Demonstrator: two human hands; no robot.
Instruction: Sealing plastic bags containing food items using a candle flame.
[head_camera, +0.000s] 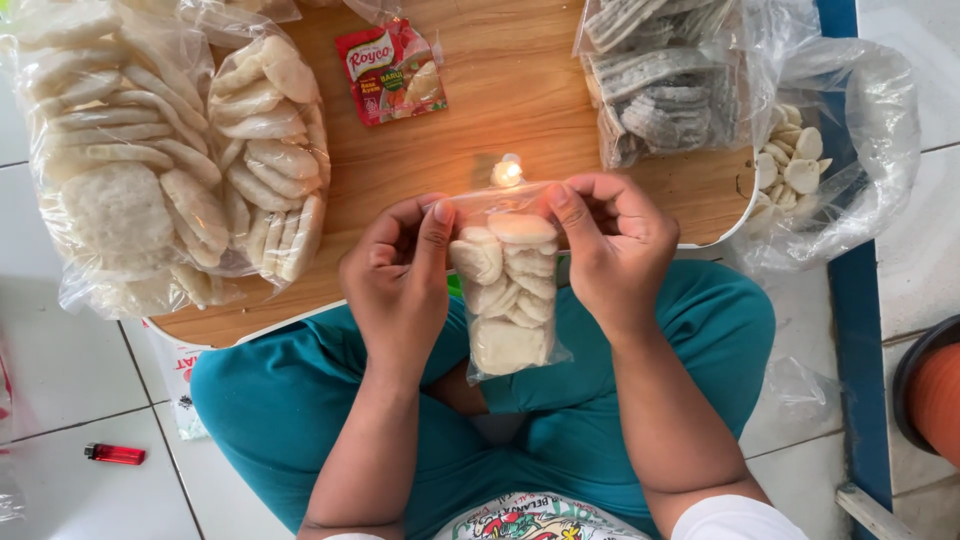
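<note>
I hold a small clear plastic bag of pale round crackers upright over my lap. My left hand pinches the bag's top left corner. My right hand pinches the top right corner. The bag's upper edge is stretched between them, right beside a small candle flame burning on the low wooden table. My crossed legs in teal trousers lie under the bag.
Large bags of white crackers lie on the table's left. A red seasoning sachet rests at the back. Grey crackers in bags and a bag of small white pieces sit right. A red lighter lies on the tiled floor.
</note>
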